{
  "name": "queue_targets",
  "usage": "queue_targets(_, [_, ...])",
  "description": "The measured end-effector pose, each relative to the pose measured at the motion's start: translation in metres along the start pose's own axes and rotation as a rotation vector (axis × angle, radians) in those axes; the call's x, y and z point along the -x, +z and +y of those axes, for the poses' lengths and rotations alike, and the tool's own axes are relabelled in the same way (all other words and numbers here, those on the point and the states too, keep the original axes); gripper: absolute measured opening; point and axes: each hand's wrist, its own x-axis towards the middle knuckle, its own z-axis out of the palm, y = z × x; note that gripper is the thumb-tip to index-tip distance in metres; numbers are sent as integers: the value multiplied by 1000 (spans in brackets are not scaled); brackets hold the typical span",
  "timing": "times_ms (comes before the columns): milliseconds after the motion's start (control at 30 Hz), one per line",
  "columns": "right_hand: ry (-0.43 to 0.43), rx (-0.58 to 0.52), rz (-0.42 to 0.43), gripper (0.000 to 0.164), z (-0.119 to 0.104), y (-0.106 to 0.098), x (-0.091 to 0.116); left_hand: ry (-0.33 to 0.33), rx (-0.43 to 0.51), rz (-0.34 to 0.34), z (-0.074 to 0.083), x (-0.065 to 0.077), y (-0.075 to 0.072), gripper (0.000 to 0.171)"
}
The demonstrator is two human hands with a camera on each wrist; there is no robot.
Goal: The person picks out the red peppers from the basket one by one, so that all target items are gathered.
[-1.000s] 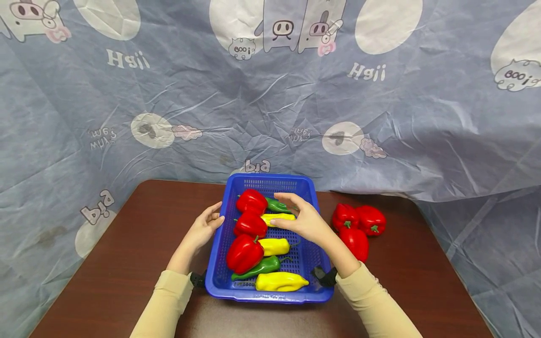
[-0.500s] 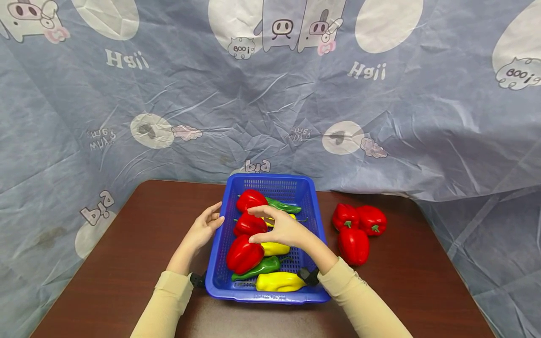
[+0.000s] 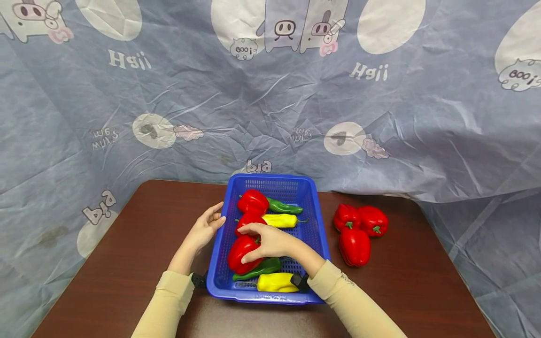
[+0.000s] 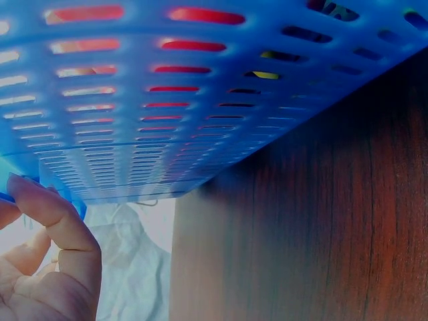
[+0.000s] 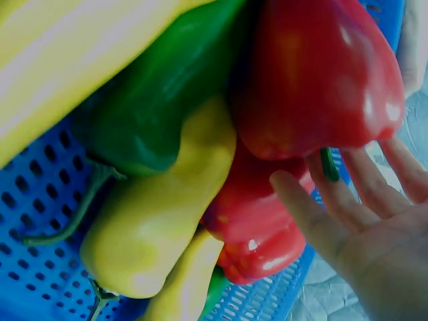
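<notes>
A blue perforated basket (image 3: 270, 296) holds red bell peppers and long yellow and green peppers. My left hand (image 3: 204, 230) grips its left rim, fingers bent at the edge in the left wrist view. Over the nearest red bell pepper (image 3: 241, 258) hovers my right hand (image 3: 270, 241), thumb and fingers spread around its right side. In the right wrist view that pepper's stem end faces the fingers. Two other red bell peppers (image 3: 252, 202) lie behind it. A green pepper (image 3: 268, 266) and a yellow pepper (image 3: 274, 282) lie at the near end; my right hand hides another yellow one.
Three red bell peppers (image 3: 355, 246) sit together on the brown table (image 3: 405, 281) right of the basket. A yellow pepper (image 3: 281, 220) and a green pepper (image 3: 285, 206) lie in the basket's far half. A grey-blue patterned cloth (image 3: 270, 103) hangs behind the table.
My right hand has moved left and nearer across the basket, from above the far yellow pepper to the nearest red bell pepper. My left hand stays at the rim.
</notes>
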Motion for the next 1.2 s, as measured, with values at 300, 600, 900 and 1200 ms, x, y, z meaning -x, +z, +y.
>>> queue_targets(300, [41,111,-7,70,0,6,-4,-69,-36,19,2,-2,2,57])
queue_targets(600, [95,160,4,64,-1,9,-4,-60,-35,13,1,-2,2,57])
queue_targets(900, [96,177,40,65,-3,7,-3,-61,-28,13,3,-2,3,57])
queue_targets(1200, [59,86,106,64,-2,-2,6,-69,-21,13,1,-3,3,56])
